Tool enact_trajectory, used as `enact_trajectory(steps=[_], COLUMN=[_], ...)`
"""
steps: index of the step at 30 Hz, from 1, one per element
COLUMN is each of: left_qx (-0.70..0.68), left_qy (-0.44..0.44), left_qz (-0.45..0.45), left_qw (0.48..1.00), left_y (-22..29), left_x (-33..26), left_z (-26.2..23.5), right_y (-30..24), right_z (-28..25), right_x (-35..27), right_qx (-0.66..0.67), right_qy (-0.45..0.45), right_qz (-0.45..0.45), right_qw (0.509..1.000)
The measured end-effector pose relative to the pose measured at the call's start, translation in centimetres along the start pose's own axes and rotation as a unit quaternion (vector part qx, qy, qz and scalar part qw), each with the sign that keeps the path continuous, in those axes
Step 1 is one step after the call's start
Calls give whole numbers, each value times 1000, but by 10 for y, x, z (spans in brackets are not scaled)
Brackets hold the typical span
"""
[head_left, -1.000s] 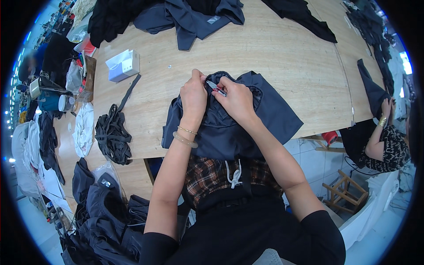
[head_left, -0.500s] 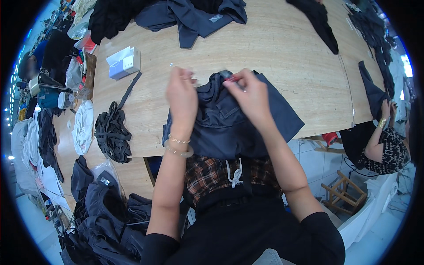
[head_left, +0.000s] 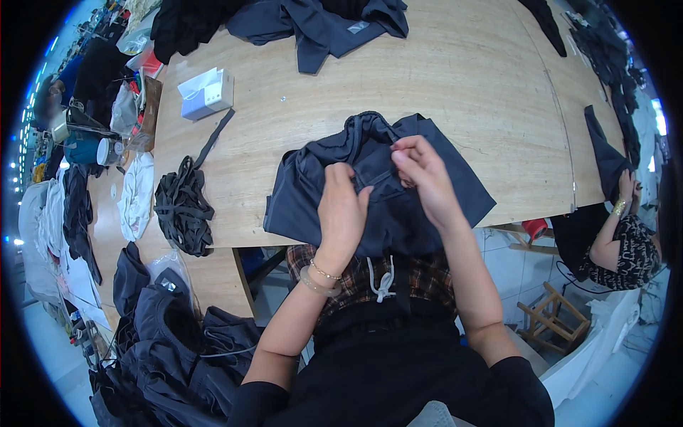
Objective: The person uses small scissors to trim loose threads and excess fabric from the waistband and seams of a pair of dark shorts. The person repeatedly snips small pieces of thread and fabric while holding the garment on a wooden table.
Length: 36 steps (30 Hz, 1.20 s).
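The dark navy garment (head_left: 377,188) lay bunched at the near edge of the wooden worktable (head_left: 462,92), directly in front of the person, part of it hanging over the table edge toward the lap. That position kept the work close under the eyes and let the table carry the cloth's weight.

The left hand (head_left: 341,213) was pressed onto the middle of the garment with fingers curled into a fold, apparently pinning the fabric so that it could not slide. The right hand (head_left: 421,178) was raised just above the upper part of the cloth, thumb and fingertips pinched together on what appeared to be a small bit of fabric or thread; the item itself was too small to identify. Holding one hand as an anchor while the other pinched suited fine picking at a seam.

A coil of black strapping (head_left: 181,206) lay to the left, a small white box (head_left: 206,92) beyond it, and further dark garments (head_left: 320,21) at the far edge. A co-worker's arm (head_left: 619,213) showed at the right.

Compared with half a second earlier, the left hand had come down from a lifted position at the garment's left edge onto its middle, and the two hands stood closer together.
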<state>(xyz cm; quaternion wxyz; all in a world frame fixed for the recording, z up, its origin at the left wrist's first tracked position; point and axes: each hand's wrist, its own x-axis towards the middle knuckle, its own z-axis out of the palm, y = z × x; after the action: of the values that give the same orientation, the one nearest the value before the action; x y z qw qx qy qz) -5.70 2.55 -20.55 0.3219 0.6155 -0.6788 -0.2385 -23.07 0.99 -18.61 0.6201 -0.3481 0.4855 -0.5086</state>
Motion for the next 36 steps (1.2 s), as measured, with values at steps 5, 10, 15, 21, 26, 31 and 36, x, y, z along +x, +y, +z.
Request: enact_trajectory(steps=[5, 10, 15, 21, 26, 31, 36], left_qx=[-36, 13, -183, -337, -371, -384, -406], left_qy=[-46, -14, -32, -31, 17, 26, 31], left_qz=[-27, -15, -98, -155, -158, -159, -167], left_qw=[998, 1000, 978, 928, 915, 909, 898], left_y=[-28, -25, -36, -51, -34, -29, -28], left_x=[-4, -3, 2, 0, -1, 4, 6], left_z=[-5, 5, 2, -3, -8, -9, -8], right_y=[30, 32, 34, 29, 12, 3, -2], right_z=[-9, -6, -10, -8, -3, 3, 11], right_x=[12, 10, 11, 8, -9, -12, -10], right_qx=[-39, -66, -75, -83, -294, -446, -496], right_qy=[27, 24, 21, 8, -19, -20, -30], right_qz=[-7, -2, -6, -13, -78, -150, -172], right_qw=[999, 998, 997, 996, 952, 882, 851])
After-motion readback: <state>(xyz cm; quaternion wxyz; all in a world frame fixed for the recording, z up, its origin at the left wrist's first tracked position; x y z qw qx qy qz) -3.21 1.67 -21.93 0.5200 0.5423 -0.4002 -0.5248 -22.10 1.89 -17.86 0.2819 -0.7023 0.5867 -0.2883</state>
